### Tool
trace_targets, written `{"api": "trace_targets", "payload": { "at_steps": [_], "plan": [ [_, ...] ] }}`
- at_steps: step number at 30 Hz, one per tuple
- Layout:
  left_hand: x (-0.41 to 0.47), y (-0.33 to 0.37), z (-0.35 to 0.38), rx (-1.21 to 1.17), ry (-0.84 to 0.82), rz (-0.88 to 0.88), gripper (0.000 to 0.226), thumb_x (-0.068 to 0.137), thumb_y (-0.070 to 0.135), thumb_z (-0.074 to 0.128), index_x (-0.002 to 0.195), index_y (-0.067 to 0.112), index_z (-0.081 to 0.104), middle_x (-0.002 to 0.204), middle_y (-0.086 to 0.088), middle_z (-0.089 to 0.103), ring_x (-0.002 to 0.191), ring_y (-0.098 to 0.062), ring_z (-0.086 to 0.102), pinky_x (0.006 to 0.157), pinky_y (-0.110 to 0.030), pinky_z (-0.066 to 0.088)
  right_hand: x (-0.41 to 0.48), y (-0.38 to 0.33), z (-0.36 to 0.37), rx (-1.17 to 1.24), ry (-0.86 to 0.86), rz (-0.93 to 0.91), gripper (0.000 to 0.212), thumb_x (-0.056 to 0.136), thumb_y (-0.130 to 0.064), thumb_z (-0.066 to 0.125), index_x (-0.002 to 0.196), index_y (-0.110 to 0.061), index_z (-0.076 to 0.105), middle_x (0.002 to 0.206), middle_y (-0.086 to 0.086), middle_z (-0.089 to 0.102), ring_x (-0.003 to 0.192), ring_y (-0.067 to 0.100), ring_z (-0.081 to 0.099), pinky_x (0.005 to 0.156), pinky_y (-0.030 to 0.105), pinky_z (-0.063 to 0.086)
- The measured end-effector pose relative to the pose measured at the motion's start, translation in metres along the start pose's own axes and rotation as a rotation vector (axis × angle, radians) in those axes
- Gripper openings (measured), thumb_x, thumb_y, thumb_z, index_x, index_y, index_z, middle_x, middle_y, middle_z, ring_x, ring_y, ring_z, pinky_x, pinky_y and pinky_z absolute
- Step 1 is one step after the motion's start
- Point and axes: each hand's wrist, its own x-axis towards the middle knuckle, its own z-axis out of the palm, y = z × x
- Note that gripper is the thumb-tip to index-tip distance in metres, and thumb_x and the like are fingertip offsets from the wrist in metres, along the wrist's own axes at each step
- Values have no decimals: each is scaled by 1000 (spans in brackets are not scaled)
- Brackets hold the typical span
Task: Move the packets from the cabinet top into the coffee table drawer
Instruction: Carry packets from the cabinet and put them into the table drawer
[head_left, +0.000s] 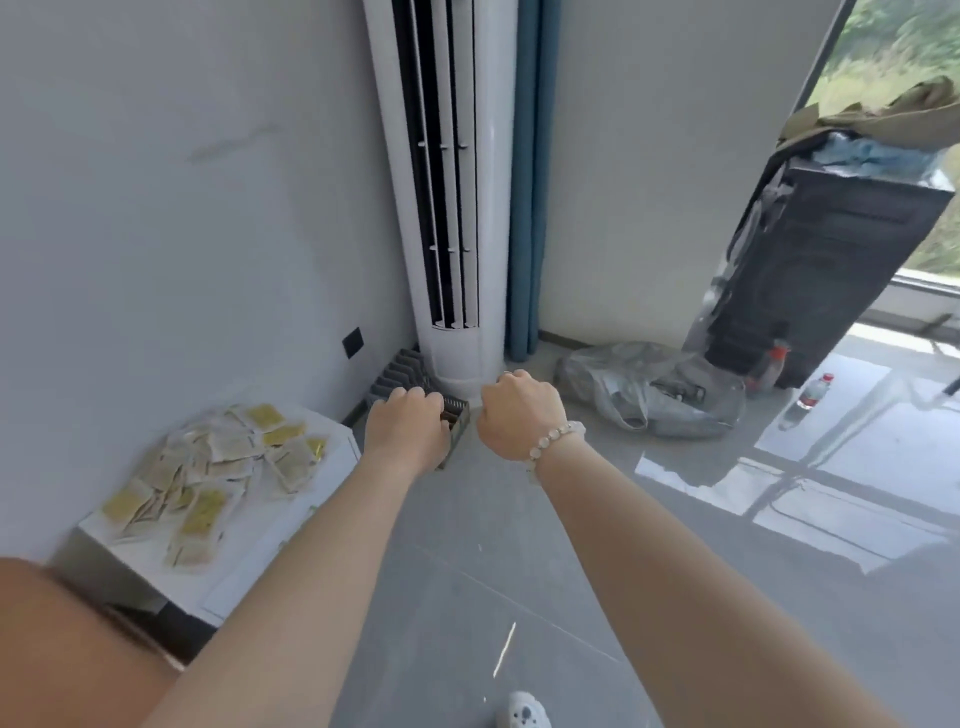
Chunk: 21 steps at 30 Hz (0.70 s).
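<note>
Several yellow and white packets (213, 473) lie in a loose heap on the white cabinet top (270, 545) at the lower left. Both my arms are stretched forward over the grey floor, to the right of the cabinet. My left hand (408, 428) hovers with its fingers curled under, and nothing shows in it. My right hand (519, 413), with a bead bracelet on the wrist, is also closed into a loose fist, and nothing is visible in its grip. The coffee table and its drawer are out of view.
A tall white air conditioner (457, 197) stands in the corner with a dark grille (415, 374) at its foot. A grey plastic bag (649, 389), a black unit (810, 275) and two bottles (813, 392) sit on the floor at right.
</note>
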Motion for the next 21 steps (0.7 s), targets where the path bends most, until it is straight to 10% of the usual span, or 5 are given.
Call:
{"api": "trace_targets", "payload": {
  "at_steps": [21],
  "plan": [
    [23,-144,7,8,25,-594,37,98,32,36,128,14,51,124,-4,54,117,-25,48,88,-36,40,165,-138,40,47,-64,-573,27,95,-18,36,108,-9,58,110,6,56,108,23,49,74,29,35]
  ]
}}
